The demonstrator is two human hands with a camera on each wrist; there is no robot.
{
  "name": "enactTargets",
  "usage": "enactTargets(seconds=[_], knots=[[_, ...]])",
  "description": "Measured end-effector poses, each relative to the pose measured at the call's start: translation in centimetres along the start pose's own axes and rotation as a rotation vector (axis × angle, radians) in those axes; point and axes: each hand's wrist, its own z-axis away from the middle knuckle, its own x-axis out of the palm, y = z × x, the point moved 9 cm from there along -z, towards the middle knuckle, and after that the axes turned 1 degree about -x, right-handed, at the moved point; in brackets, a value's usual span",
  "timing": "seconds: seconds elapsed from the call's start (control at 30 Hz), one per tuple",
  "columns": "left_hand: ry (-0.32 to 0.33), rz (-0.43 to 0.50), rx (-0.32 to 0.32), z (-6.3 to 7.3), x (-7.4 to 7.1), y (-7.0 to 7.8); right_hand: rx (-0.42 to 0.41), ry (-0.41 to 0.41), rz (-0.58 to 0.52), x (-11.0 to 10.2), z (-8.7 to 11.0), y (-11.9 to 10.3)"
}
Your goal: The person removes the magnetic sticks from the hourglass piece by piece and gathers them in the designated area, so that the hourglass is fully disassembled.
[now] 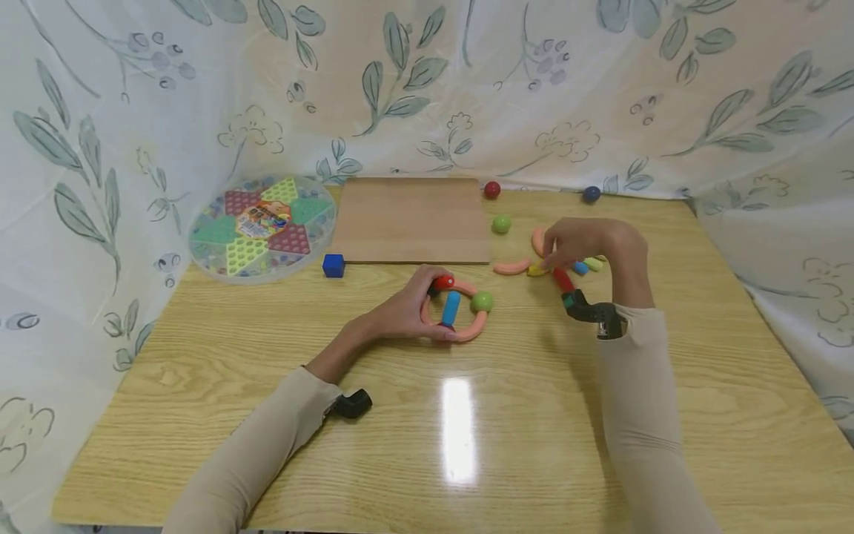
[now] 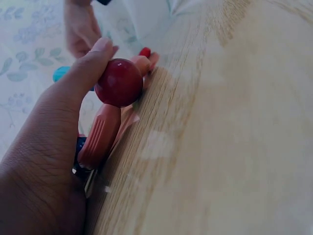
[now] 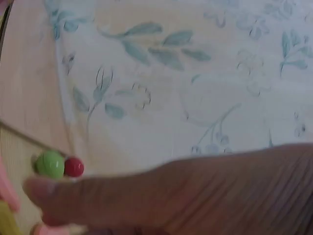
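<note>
My left hand (image 1: 407, 308) grips the left side of a ring on the table, made of curved pink rods (image 1: 475, 326) and balls. Its thumb rests on a dark red ball (image 2: 119, 83); its fingers reach round the far side by a red ball (image 1: 443, 282). A green ball (image 1: 482, 301) forms the ring's right side, and a blue rod (image 1: 451, 308) stands up within the outline. My right hand (image 1: 580, 241) reaches down into a group of loose rods, fingertips at a yellow rod (image 1: 537, 271). Whether they pinch anything is hidden.
Near the right hand lie a pink curved rod (image 1: 512, 268), a red rod (image 1: 563, 279) and a blue rod (image 1: 580, 268). Behind are a loose green ball (image 1: 501, 223), red ball (image 1: 492, 190) and blue ball (image 1: 591, 194). Leftward: a wooden board (image 1: 414, 222), blue cube (image 1: 333, 265) and round game board (image 1: 313, 215).
</note>
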Motion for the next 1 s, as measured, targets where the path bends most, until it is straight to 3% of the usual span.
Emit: enactTargets(seconds=[0.17,0.33,0.47,0.77,1.0], knots=[[-0.003,0.016,-0.005,-0.1,0.1,-0.4,-0.189,-0.032,0.029,0.9,-0.5,-5.8],[-0.016,0.003,-0.023,0.0,0.2,-0.5,-0.37,-0.151,0.053,3.7,-2.0,-11.4],[-0.021,-0.008,-0.056,0.2,0.2,-0.8,-0.473,-0.247,0.052,5.9,-3.2,-14.3],[-0.032,-0.009,-0.045,0.5,0.3,-1.0,-0.463,-0.327,0.008,8.0,-5.1,-15.2],[-0.022,-0.017,-0.056,0.4,0.2,-1.1,-0.394,-0.275,0.046,8.2,-5.3,-15.6]])
